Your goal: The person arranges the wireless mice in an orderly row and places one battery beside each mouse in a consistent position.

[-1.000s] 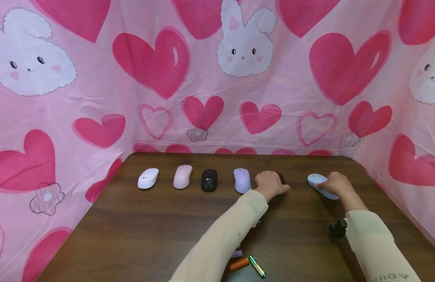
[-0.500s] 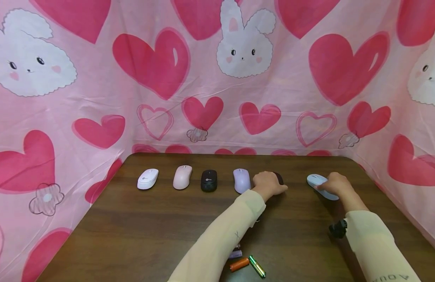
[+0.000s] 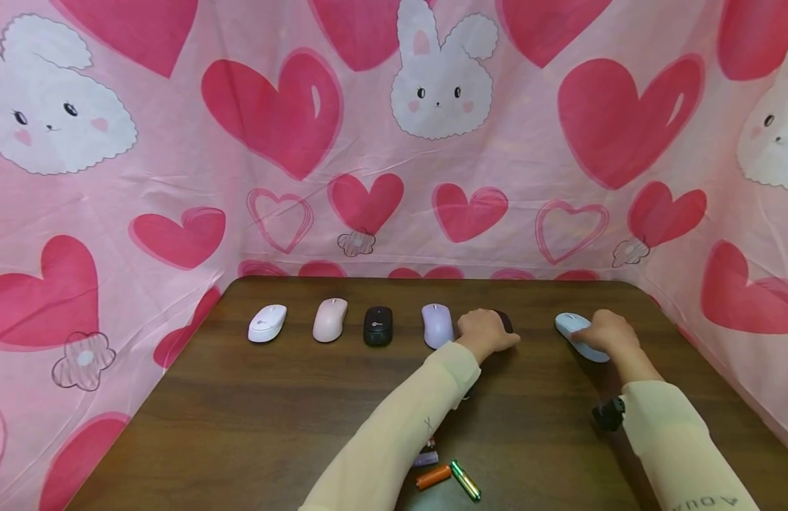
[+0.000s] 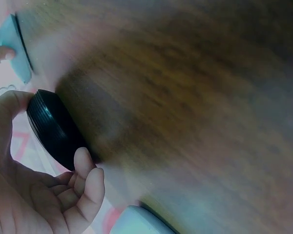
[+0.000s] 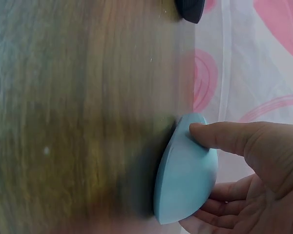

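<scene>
My left hand (image 3: 485, 333) holds a black computer mouse (image 4: 56, 129) by its sides, thumb at one end of the grip and fingers at the other in the left wrist view. In the head view, that hand covers most of this mouse. Farther right, my right hand (image 3: 614, 333) grips a light blue mouse (image 5: 188, 170), thumb on the near side and fingers round the far side. Its front end points up and left in the head view. Both mice are at the table surface. Just left of my left hand lies a lavender mouse (image 3: 437, 325).
A black mouse (image 3: 378, 326), a pink mouse (image 3: 330, 321) and a white mouse (image 3: 267, 323) continue the row leftward on the wooden table (image 3: 272, 411). An orange battery (image 3: 434, 477) and a green battery (image 3: 466, 480) lie near the front, beside my left sleeve. A patterned pink cloth (image 3: 375, 156) hangs behind.
My left hand has shifted very slightly left with the black mouse. My right hand stays in place on the light blue mouse.
</scene>
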`<state>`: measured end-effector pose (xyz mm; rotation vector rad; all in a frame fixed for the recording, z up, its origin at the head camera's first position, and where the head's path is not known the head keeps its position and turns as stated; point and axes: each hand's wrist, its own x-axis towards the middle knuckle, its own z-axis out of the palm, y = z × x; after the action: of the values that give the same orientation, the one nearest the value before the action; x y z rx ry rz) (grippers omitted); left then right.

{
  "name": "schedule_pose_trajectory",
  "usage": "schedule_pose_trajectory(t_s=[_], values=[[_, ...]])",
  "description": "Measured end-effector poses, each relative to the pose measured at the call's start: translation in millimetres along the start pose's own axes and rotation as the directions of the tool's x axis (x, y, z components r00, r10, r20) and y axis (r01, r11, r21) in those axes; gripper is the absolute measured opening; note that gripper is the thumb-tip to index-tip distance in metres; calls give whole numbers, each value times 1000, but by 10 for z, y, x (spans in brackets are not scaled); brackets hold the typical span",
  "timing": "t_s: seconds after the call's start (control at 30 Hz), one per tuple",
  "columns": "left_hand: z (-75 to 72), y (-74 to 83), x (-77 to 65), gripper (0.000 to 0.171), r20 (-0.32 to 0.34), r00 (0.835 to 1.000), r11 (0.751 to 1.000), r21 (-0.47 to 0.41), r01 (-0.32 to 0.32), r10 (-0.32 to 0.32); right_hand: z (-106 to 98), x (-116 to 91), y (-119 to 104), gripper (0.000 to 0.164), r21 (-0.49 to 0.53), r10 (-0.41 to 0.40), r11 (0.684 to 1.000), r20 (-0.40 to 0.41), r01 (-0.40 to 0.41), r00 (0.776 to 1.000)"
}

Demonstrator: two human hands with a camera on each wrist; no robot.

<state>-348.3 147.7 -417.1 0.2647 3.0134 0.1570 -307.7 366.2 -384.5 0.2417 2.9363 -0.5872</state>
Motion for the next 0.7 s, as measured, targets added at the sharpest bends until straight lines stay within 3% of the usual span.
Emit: schedule_pose_trajectory(t_s=[0.7], values=[[-18,-25,-12,61,-1,1000,1000,-8,-23,23,131,3,-421,66,39,93,995,-51,-91,994]])
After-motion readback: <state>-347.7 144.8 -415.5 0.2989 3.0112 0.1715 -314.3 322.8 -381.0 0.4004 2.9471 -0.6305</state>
